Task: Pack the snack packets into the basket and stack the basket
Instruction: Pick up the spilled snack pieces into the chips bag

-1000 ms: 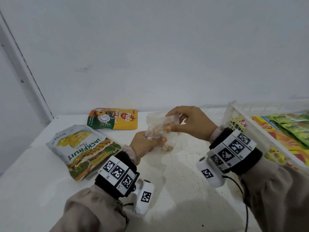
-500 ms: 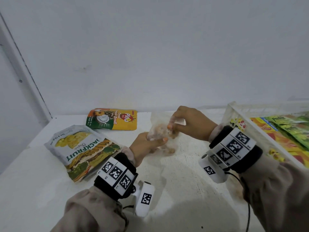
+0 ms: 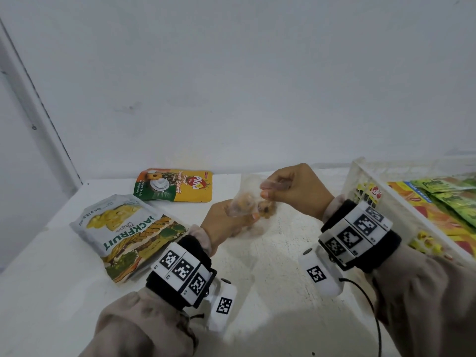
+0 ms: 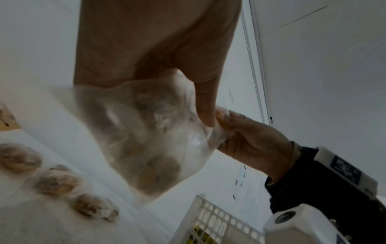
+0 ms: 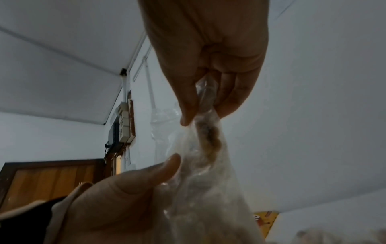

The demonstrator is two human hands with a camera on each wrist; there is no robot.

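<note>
Holding the clear snack bag (image 3: 248, 202) pinched in both hands (image 3: 226, 222) (image 3: 296, 191), keep its neck gathered, then lower it flat into the basket (image 3: 360, 176).

White perforated plastic basket (image 3: 360, 176): cut off by the right edge of the head view; its far end was not visible. Green and orange snack packets (image 3: 443, 199) inside it: partly out of frame, print too blurred to read.

Clear plastic bag of brown snack pieces (image 4: 158, 135): motion-blurred in the left wrist view; the contents could not be identified. Its lower part was cut off by the bottom edge in the right wrist view.

Yellow-and-green flat pouch (image 3: 175, 185): small print illegible.

Left hand (image 3: 226, 222): fingertips hidden behind the bag in the head view.
</note>
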